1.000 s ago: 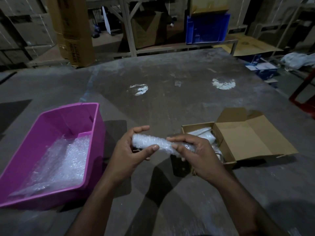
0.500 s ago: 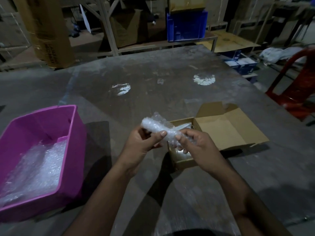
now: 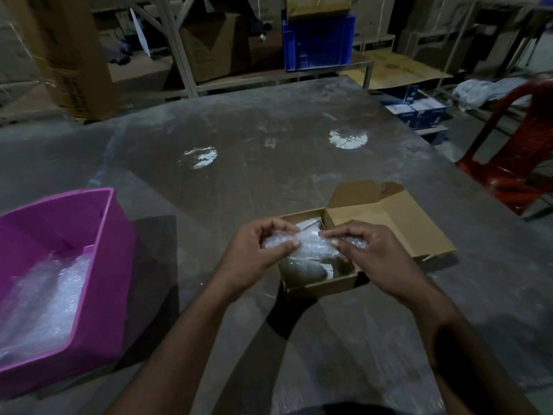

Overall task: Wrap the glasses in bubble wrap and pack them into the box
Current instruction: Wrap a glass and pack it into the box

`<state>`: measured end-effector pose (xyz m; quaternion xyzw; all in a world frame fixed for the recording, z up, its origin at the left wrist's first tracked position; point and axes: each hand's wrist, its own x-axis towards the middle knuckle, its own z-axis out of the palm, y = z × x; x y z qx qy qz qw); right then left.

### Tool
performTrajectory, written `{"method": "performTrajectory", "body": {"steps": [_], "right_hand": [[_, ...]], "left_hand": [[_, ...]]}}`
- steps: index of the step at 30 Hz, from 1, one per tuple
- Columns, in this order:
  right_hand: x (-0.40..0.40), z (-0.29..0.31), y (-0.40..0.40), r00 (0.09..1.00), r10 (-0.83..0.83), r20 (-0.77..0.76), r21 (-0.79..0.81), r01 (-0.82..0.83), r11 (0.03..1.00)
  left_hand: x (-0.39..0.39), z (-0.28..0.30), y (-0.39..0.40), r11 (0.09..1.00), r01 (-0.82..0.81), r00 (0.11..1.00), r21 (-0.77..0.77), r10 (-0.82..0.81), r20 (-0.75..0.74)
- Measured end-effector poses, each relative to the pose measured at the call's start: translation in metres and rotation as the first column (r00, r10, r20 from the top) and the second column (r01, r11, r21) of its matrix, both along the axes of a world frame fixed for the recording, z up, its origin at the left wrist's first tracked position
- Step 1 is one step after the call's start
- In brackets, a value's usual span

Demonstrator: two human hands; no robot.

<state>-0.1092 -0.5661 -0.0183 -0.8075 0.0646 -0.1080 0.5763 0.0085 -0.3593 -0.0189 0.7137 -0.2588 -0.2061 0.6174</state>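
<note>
Both your hands grip the bubble-wrapped bundle [image 3: 311, 245] over the open box [image 3: 321, 284]: left hand [image 3: 257, 259] fingers curled round one end, right hand [image 3: 374, 259] pinching the other.

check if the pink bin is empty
No, the pink bin holds loose bubble wrap piled against its near end.
</note>
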Motion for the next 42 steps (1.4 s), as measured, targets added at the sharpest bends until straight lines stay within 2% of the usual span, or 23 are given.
{"method": "performTrajectory", "body": {"steps": [3,8,13,20,27,32,38,42], "right_hand": [[0.0,-0.003,-0.005,0.998,0.047,-0.05,-0.067,-0.05,0.996],[0.003,-0.003,-0.006,0.995,0.055,-0.08,-0.052,-0.06,0.997],[0.008,-0.004,-0.005,0.996,0.041,-0.084,-0.182,-0.056,0.982],[0.007,-0.008,-0.009,0.993,-0.077,-0.092,-0.35,0.04,0.936],[0.006,-0.008,-0.007,0.984,-0.088,-0.156,-0.648,-0.035,0.76],[0.005,-0.011,-0.003,0.974,-0.075,-0.215,-0.733,-0.11,0.671],[0.011,-0.005,0.003,0.966,-0.08,-0.247,-0.807,-0.16,0.569],[0.019,-0.006,0.004,0.953,-0.044,-0.3,-0.826,-0.236,0.511]], "left_hand": [[0.001,-0.005,0.005,0.986,0.027,0.994,0.163,-0.043,0.098],[-0.006,-0.005,0.007,0.958,-0.021,0.982,0.287,-0.034,0.185],[-0.006,-0.002,0.008,0.954,-0.072,0.974,0.291,0.004,0.227],[-0.009,-0.008,0.008,0.952,0.02,0.979,0.307,-0.081,0.189],[-0.014,-0.017,0.005,0.888,0.025,0.947,0.459,-0.169,0.274],[-0.02,-0.015,0.002,0.793,-0.107,0.87,0.6,-0.218,0.442],[-0.023,-0.011,-0.006,0.712,-0.216,0.825,0.668,-0.233,0.514],[-0.023,-0.008,-0.009,0.674,-0.224,0.793,0.704,-0.293,0.533]]}}
